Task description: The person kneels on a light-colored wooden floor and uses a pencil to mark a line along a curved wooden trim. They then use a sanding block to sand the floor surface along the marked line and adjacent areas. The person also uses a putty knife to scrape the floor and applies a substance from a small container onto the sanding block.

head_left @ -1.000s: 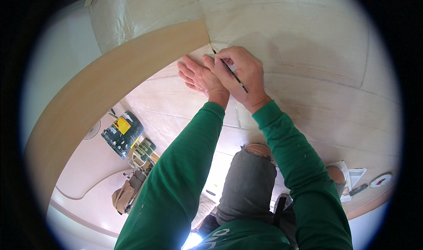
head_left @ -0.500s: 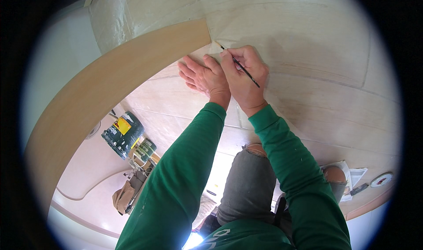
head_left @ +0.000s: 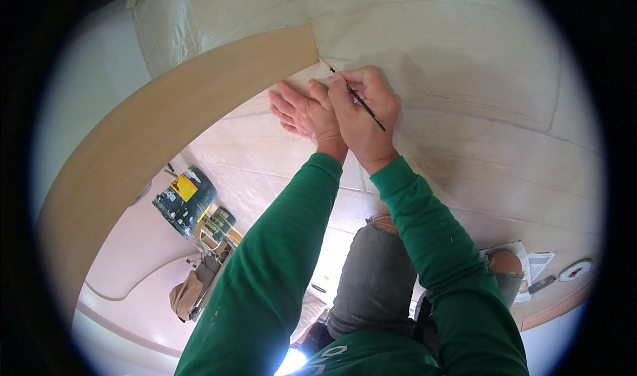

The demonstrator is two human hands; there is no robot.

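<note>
A thin dark-handled paintbrush (head_left: pixel 365 104) is pinched like a pen in my right hand (head_left: pixel 373 107). Its pale tip reaches the end corner of a long tan board (head_left: pixel 199 71), where the board meets the beige tiled floor (head_left: pixel 478 71). My left hand (head_left: pixel 308 113) lies flat with fingers spread on the tiles, just below that board end. It holds nothing, and my right wrist rests close against it.
A dark green paint bucket (head_left: pixel 186 201) with a yellow label stands at the left, near a smaller green container (head_left: pixel 219 223) and a brown bag (head_left: pixel 188 294). Clear plastic film (head_left: pixel 169 34) lies behind the board. At the right are papers (head_left: pixel 539 264) and a round white lid-like disc (head_left: pixel 575 270).
My right hand has shifted slightly left and up, bringing the brush tip closer to the board's corner. My left hand has stayed in place.
</note>
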